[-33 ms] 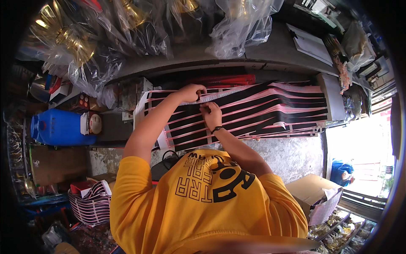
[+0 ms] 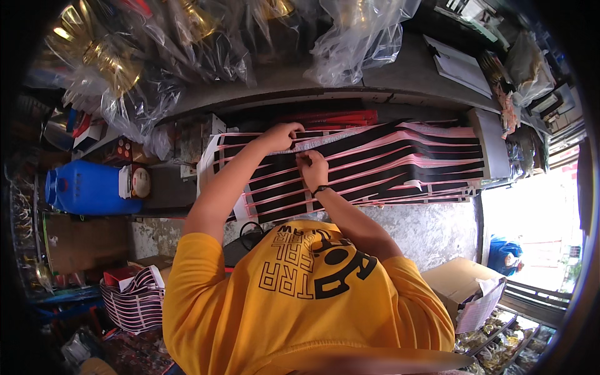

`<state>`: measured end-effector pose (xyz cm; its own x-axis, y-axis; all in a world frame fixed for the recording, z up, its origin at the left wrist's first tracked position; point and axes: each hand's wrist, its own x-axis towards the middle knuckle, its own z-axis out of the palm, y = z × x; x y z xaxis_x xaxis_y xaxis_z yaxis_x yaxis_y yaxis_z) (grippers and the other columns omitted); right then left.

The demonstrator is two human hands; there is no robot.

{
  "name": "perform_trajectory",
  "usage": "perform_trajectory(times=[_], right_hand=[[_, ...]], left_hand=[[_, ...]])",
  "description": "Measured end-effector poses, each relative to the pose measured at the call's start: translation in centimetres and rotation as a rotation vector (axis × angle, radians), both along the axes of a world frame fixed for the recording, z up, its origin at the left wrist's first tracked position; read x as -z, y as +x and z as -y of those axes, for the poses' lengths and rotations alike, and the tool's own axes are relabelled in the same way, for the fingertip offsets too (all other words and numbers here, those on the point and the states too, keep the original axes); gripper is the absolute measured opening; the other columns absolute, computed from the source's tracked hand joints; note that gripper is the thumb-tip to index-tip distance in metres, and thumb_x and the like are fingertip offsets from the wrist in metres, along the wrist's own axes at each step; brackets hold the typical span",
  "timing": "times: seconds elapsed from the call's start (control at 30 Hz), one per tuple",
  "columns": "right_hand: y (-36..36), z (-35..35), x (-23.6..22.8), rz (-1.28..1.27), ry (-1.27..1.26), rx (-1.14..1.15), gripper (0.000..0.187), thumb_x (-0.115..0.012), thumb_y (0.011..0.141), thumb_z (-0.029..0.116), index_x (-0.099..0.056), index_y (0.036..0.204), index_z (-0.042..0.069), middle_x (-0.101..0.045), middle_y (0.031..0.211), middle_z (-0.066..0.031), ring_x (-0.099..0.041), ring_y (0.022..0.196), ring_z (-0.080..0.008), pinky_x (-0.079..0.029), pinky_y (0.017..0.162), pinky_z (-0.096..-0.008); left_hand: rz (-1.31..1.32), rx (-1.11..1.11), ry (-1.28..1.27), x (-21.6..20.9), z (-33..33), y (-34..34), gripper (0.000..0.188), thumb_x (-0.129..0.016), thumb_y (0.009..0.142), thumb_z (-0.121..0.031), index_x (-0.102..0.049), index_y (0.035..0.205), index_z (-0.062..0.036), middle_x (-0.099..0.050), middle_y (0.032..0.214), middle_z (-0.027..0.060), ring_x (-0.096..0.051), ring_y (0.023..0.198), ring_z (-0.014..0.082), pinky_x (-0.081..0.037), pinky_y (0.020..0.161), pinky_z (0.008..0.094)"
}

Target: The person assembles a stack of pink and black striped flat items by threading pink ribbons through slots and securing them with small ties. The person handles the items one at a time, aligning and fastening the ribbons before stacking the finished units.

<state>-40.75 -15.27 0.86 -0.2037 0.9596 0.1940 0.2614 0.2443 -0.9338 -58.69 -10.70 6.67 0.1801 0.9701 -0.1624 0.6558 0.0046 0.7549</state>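
A stack of long black sheets with pink and white stripes (image 2: 375,159) lies across the worktop in front of me. Along its far side runs a pale strip with printed lettering (image 2: 328,145). My left hand (image 2: 282,137), fingers bent and drawn together, grips the far edge of this strip. Just nearer and to the right, my right hand (image 2: 314,169) pinches the strip's near edge between thumb and fingers. A dark band circles the right wrist. The fingertips are small and partly covered, so the exact grip is hard to see.
Red folded pieces (image 2: 331,117) lie beyond the stack. Gold trophies in clear plastic (image 2: 119,69) stand on the shelf above. At left is a blue jerrycan (image 2: 94,187); at lower right, a cardboard box (image 2: 459,281). A rolled striped sheet (image 2: 132,306) sits at lower left.
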Motion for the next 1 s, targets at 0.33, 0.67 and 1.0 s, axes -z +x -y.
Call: perform_trajectory(times=[0.33,0.67,1.0], right_hand=[[-1.4,-4.9,0.5,0.247,-0.033,-0.15,0.01,-0.069,0.076,0.01,-0.067,0.085,0.006,-0.068,0.084,-0.015,-0.066,0.08,-0.0347,-0.052,0.071,-0.0426],[-2.1,-5.4,0.5,0.299,0.031,-0.187,0.012,-0.066,0.08,0.012,-0.068,0.09,0.006,-0.069,0.081,-0.0145,-0.066,0.078,-0.0358,-0.053,0.07,-0.0434],[-2.6,-4.2,0.2,0.336,-0.021,-0.073,0.015,-0.072,0.076,0.012,-0.072,0.089,0.004,-0.071,0.078,-0.0114,-0.069,0.074,-0.0281,-0.054,0.069,-0.0362]], left_hand=[[-0.47,-0.372,0.478,5.1,11.5,6.1,0.047,-0.055,0.091,-0.015,-0.048,0.136,-0.0031,-0.045,0.144,0.0156,-0.041,0.132,0.0397,-0.033,0.109,0.0531],[-0.686,-0.435,0.436,7.1,11.8,7.0,0.06,-0.045,0.092,-0.032,-0.038,0.147,-0.0074,-0.035,0.153,0.0127,-0.033,0.139,0.0384,-0.02,0.113,0.0633],[-0.648,-0.486,0.48,7.4,11.8,6.8,0.059,-0.042,0.091,-0.035,-0.042,0.145,-0.0099,-0.04,0.148,0.0138,-0.034,0.137,0.0385,-0.021,0.113,0.0644]])
